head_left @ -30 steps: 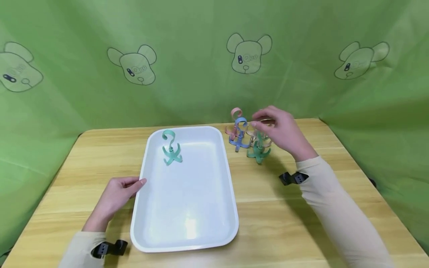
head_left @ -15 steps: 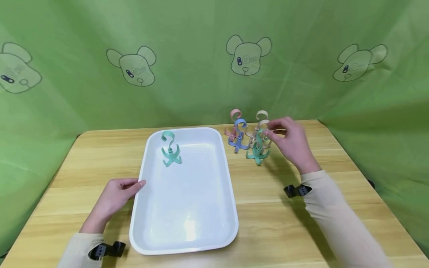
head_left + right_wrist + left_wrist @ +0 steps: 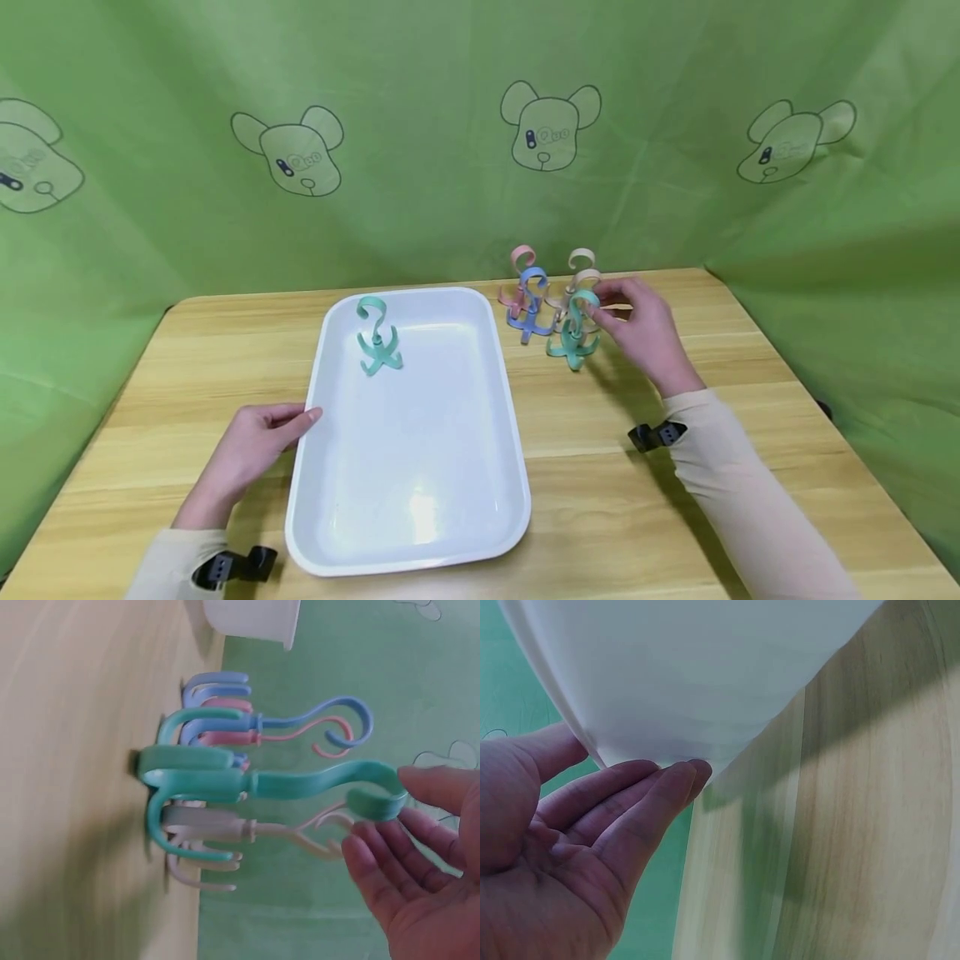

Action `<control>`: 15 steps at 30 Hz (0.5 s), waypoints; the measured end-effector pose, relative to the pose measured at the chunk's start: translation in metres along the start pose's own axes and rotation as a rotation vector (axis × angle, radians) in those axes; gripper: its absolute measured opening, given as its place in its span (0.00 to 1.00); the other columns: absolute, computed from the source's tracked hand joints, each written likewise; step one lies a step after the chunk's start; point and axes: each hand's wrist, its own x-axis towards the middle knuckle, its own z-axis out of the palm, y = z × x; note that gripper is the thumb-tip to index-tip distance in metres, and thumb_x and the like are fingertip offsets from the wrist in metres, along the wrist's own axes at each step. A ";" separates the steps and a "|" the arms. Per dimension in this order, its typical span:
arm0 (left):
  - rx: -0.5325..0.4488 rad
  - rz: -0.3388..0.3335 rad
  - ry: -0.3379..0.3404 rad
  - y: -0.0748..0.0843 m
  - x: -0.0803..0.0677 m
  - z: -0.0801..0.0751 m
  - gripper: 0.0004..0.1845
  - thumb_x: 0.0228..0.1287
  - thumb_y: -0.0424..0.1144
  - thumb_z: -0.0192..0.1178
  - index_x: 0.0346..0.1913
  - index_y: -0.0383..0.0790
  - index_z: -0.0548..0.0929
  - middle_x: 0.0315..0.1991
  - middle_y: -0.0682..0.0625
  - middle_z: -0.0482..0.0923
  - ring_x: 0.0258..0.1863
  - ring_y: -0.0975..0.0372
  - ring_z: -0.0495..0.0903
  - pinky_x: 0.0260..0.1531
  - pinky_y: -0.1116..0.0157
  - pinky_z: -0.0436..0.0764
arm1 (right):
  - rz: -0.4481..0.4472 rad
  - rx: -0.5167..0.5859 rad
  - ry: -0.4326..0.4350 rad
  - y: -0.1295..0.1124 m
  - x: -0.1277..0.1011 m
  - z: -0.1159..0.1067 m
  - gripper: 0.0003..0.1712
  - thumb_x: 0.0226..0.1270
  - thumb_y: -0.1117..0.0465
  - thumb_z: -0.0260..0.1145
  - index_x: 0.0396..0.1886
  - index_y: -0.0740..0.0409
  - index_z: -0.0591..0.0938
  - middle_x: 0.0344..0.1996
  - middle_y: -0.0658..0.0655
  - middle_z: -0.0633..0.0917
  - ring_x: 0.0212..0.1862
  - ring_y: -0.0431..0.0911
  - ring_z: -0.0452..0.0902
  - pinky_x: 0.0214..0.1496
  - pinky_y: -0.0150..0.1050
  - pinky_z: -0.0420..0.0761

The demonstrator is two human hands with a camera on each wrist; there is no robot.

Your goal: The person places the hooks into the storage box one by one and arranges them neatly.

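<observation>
My left hand (image 3: 251,450) grips the left rim of a white tray (image 3: 294,500), thumb over the edge. In the left wrist view its fingers (image 3: 641,810) lie against the tray's outer wall (image 3: 705,682). Inside the tray, at the far left, stands a green multi-prong hook hanger (image 3: 380,350). Right of the tray, my right hand (image 3: 641,333) pinches the curved top of another green hook hanger (image 3: 202,780), which stands upright on the table. Behind it are beige hook hangers (image 3: 202,821), partly hidden. Blue (image 3: 531,321) and pink (image 3: 517,293) ones stand to its left.
The wooden table (image 3: 600,517) ends at a green curtain (image 3: 420,217) printed with bear heads, close behind the hangers. The tray's right rim (image 3: 510,400) lies between the two hands.
My right hand has come down from above the hanger group to the top of the front green hook hanger. The left hand keeps its hold on the tray.
</observation>
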 end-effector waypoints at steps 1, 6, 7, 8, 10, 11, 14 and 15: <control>0.001 -0.001 -0.001 0.000 0.000 0.000 0.32 0.67 0.56 0.62 0.57 0.28 0.80 0.51 0.37 0.82 0.47 0.53 0.83 0.47 0.56 0.82 | 0.003 0.003 -0.009 0.002 0.000 0.001 0.18 0.67 0.65 0.68 0.52 0.69 0.78 0.48 0.63 0.78 0.52 0.56 0.76 0.56 0.51 0.78; 0.008 -0.002 0.003 -0.001 0.001 0.000 0.32 0.66 0.56 0.62 0.57 0.29 0.81 0.51 0.38 0.82 0.49 0.52 0.82 0.48 0.56 0.82 | 0.010 0.006 -0.030 0.009 0.002 0.006 0.18 0.68 0.66 0.67 0.54 0.69 0.77 0.49 0.64 0.79 0.54 0.56 0.76 0.57 0.50 0.78; 0.007 -0.002 0.004 -0.001 0.001 0.001 0.32 0.66 0.56 0.62 0.57 0.29 0.81 0.51 0.38 0.82 0.49 0.52 0.82 0.48 0.56 0.82 | 0.014 0.011 -0.028 0.008 0.003 0.007 0.18 0.69 0.65 0.67 0.54 0.68 0.77 0.49 0.64 0.79 0.54 0.56 0.76 0.57 0.50 0.78; 0.005 -0.002 0.006 -0.001 0.002 0.001 0.32 0.66 0.57 0.62 0.57 0.29 0.81 0.51 0.38 0.82 0.49 0.52 0.82 0.48 0.56 0.82 | 0.018 0.014 -0.025 0.009 0.005 0.008 0.17 0.69 0.65 0.66 0.55 0.67 0.77 0.49 0.63 0.80 0.54 0.56 0.76 0.57 0.50 0.78; -0.004 0.000 0.008 -0.001 0.002 0.001 0.32 0.66 0.56 0.62 0.57 0.29 0.81 0.50 0.38 0.82 0.49 0.52 0.82 0.48 0.57 0.82 | 0.025 0.021 -0.016 0.008 0.007 0.011 0.17 0.69 0.66 0.66 0.55 0.66 0.77 0.48 0.62 0.80 0.54 0.54 0.76 0.57 0.48 0.78; -0.008 0.000 0.010 -0.001 0.001 0.001 0.32 0.66 0.56 0.63 0.57 0.29 0.81 0.50 0.38 0.82 0.49 0.52 0.82 0.47 0.57 0.82 | 0.028 0.024 -0.012 0.007 0.008 0.012 0.17 0.69 0.66 0.65 0.55 0.66 0.77 0.48 0.62 0.81 0.54 0.54 0.76 0.57 0.48 0.78; -0.022 -0.002 0.009 -0.001 0.001 0.000 0.32 0.66 0.56 0.63 0.57 0.28 0.81 0.51 0.37 0.82 0.47 0.53 0.83 0.46 0.59 0.83 | 0.031 0.024 -0.002 0.007 0.010 0.013 0.16 0.70 0.67 0.65 0.54 0.65 0.78 0.48 0.62 0.81 0.53 0.53 0.76 0.56 0.47 0.78; -0.025 -0.003 0.008 -0.001 0.001 0.000 0.32 0.66 0.56 0.63 0.57 0.28 0.81 0.51 0.37 0.82 0.47 0.53 0.83 0.46 0.59 0.83 | 0.030 0.024 -0.002 0.006 0.010 0.013 0.15 0.70 0.67 0.65 0.54 0.65 0.78 0.47 0.62 0.81 0.53 0.53 0.77 0.56 0.47 0.79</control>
